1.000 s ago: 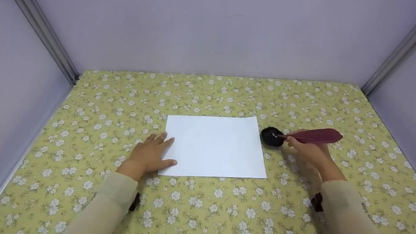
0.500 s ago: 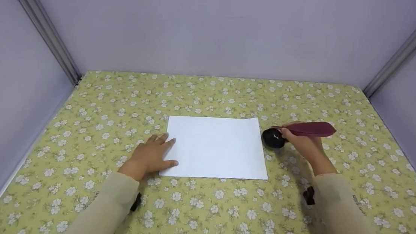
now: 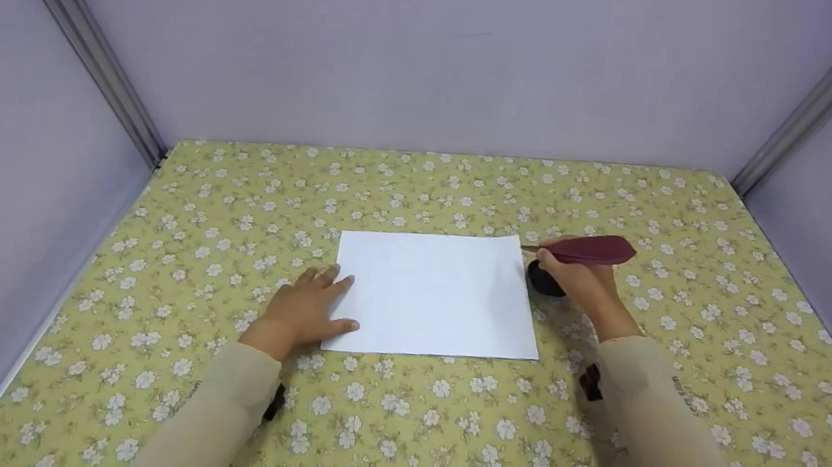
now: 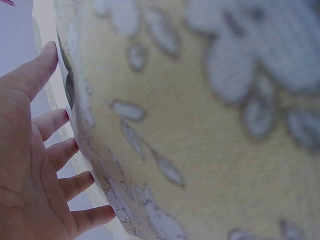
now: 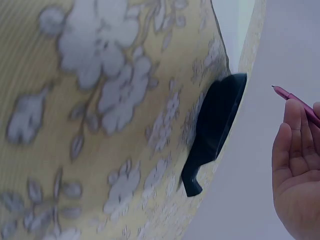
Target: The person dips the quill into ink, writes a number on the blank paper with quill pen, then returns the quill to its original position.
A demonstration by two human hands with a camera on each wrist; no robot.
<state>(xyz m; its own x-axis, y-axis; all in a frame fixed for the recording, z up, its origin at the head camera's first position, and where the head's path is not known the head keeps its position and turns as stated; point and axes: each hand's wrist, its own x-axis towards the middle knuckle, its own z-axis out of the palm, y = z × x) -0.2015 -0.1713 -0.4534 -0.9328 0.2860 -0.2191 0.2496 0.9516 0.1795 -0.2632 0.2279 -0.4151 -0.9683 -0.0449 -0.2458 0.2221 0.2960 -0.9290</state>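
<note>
A white sheet of paper (image 3: 433,295) lies on the patterned cloth. My left hand (image 3: 298,310) rests with spread, straight fingers on the paper's left edge; the left wrist view shows the same fingers (image 4: 64,152) extended. Between thumb and fingers, my right hand (image 3: 583,280) pinches a burgundy feather pen (image 3: 599,249). Its tip points left, near the paper's top right corner. In the right wrist view the pen's dark point (image 5: 274,88) is raised above the cloth. Below that hand sits a small black dish (image 3: 543,281), partly covered by it; from the side the dish (image 5: 217,115) shows a short handle.
A yellow cloth (image 3: 412,444) with white flowers covers the table. Pale walls (image 3: 401,59) enclose it at the back and both sides, with metal posts (image 3: 85,54) in the corners.
My right hand has lifted the feather pen from the black dish and carried it left and away from me, towards the paper's top right corner. My left hand stays on the paper.
</note>
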